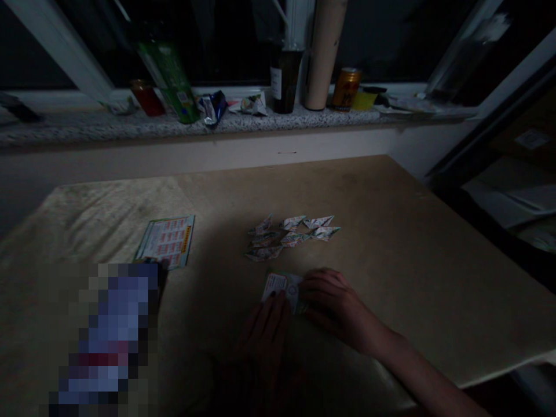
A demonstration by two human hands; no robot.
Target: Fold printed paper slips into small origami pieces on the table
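The scene is dim. A small printed paper [281, 286] lies on the tan table [391, 220] near its front edge. My left hand [266, 330] rests on the paper's lower left part, fingers stretched flat. My right hand [332, 301] presses on the paper's right side, fingers curled down over it. Just beyond the paper lies a cluster of several small folded paper pieces [292, 236].
A printed sheet [167, 240] lies at the left, with a blurred-out patch [108, 336] in front of it. The stone windowsill [65, 132] behind holds a dark bottle [284, 78], a cardboard tube [324, 52], an orange can [346, 88], a green packet [171, 78] and wrappers.
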